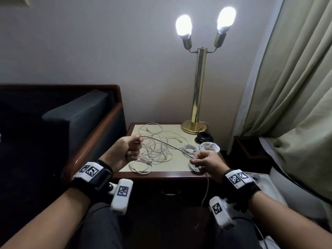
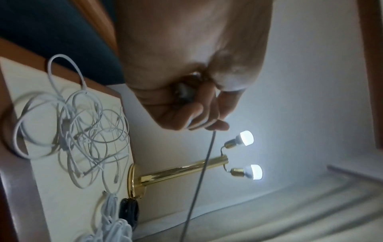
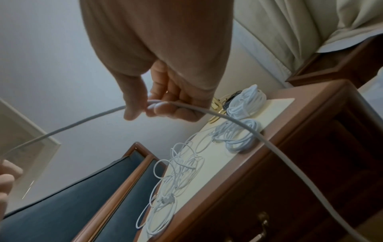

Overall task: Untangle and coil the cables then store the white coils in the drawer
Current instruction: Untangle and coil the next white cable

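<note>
A grey-white cable [image 1: 167, 145] runs taut between my two hands above the nightstand [image 1: 161, 174]. My left hand [image 1: 132, 148] grips one end of it in a fist [image 2: 199, 114]. My right hand [image 1: 199, 159] pinches the cable [image 3: 207, 111] between thumb and fingers, and the rest hangs down in front of the drawer [image 1: 168, 192]. A tangle of white cables [image 1: 154, 150] lies on the tabletop under the hands. Two white coils [image 1: 189, 148] [image 1: 209, 146] lie at the right, and another coil [image 1: 195, 168] sits under my right hand.
A brass lamp [image 1: 197, 97] with two lit bulbs stands at the back right of the nightstand, a black coiled cable [image 1: 203, 137] beside its base. A dark sofa [image 1: 71, 119] is on the left, curtains [image 1: 296, 87] on the right. The drawer is closed.
</note>
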Motion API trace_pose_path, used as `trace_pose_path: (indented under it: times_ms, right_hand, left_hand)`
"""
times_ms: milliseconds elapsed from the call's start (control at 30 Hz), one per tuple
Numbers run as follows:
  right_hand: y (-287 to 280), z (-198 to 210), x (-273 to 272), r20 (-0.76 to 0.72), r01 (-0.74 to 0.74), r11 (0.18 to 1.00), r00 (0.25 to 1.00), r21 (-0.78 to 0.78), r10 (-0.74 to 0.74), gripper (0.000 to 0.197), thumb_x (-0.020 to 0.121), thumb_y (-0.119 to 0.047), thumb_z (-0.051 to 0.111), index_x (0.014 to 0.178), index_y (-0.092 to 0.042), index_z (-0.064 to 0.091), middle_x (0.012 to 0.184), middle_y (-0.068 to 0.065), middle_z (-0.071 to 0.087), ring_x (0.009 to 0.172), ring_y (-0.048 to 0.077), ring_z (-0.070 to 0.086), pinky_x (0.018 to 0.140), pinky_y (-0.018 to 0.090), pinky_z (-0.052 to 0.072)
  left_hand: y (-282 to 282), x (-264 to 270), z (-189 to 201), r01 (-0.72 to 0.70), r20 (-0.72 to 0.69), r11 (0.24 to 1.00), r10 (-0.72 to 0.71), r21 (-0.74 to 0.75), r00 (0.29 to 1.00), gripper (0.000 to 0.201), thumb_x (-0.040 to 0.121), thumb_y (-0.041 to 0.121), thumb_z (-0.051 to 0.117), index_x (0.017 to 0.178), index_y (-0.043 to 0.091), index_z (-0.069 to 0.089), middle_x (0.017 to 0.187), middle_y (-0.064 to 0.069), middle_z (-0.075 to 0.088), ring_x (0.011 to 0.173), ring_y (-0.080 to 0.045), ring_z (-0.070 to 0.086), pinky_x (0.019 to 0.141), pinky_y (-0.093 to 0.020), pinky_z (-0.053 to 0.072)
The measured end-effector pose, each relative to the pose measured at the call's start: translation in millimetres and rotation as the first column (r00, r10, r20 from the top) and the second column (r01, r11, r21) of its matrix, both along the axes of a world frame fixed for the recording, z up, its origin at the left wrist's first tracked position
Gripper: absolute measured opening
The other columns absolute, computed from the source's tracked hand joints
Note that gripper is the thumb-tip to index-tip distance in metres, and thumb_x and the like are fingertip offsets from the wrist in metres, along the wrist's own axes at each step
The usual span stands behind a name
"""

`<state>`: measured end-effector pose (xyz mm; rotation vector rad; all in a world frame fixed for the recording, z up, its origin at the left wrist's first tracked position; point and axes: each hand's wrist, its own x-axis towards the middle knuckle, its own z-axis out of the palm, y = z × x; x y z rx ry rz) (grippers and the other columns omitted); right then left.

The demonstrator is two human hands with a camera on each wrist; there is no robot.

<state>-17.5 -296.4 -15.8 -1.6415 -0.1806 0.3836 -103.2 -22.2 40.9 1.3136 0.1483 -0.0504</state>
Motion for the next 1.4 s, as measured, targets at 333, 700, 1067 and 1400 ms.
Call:
trace_pose_path:
  times_ms: [333, 700, 1067, 1400]
  right_hand:
    - [21.2, -32.0, -3.2, 0.045, -0.088, 0.988, 0.995, -0.127, 0.094, 0.028, 0.081, 0.004, 0.068, 0.056, -0.004, 0.061, 0.044, 0.008, 0.053, 0.035, 0.011, 0.044, 0.039, 0.018, 0.035]
    - [40.1, -23.1, -15.9, 0.058, -0.264, 0.964, 0.962, -0.031, 0.265, 0.037, 0.097, -0.002, 0.045, 0.062, -0.004, 0.056, 0.04, 0.001, 0.04, 0.032, 0.01, 0.032, 0.035, 0.017, 0.028]
    - [52.8, -23.3, -20.1, 0.437, 0.01, 0.965, 0.893, -0.262, 0.109, 0.032, 0.089, -0.017, 0.066, 0.061, -0.001, 0.063, 0.04, -0.002, 0.05, 0.036, 0.007, 0.042, 0.042, 0.023, 0.036]
    - [46.8, -35.3, -17.3, 0.708, 0.004, 0.875, 0.589, -0.484, 0.389, 0.031, 0.076, -0.015, 0.069, 0.049, -0.007, 0.057, 0.043, -0.002, 0.038, 0.042, 0.018, 0.035, 0.049, 0.023, 0.027]
  left_hand:
    - [-18.6, 23.4, -37.8, -0.222, 0.054, 0.96, 0.234, -0.172, 0.971, 0.032, 0.103, 0.021, 0.032, 0.102, 0.008, 0.061, 0.057, 0.007, 0.028, 0.043, -0.005, 0.023, 0.042, -0.018, 0.03]
    - [-57.1, 30.4, -62.9, -0.03, 0.06, 0.976, 0.018, 0.216, 0.998, 0.033, 0.102, 0.012, 0.04, 0.09, -0.005, 0.066, 0.08, -0.01, 0.068, 0.073, -0.013, 0.065, 0.072, -0.019, 0.053]
    - [-75.2, 27.4, -58.9, 0.018, -0.114, 0.982, 0.004, 0.189, 0.993, 0.026, 0.098, 0.008, 0.046, 0.084, -0.006, 0.062, 0.056, -0.012, 0.057, 0.043, -0.017, 0.053, 0.043, -0.021, 0.042]
    - [-77.0, 21.0, -64.8, 0.244, -0.335, 0.927, -0.142, 0.286, 0.931, 0.024, 0.089, 0.002, 0.049, 0.065, 0.003, 0.057, 0.048, -0.003, 0.045, 0.037, -0.012, 0.042, 0.037, -0.019, 0.037]
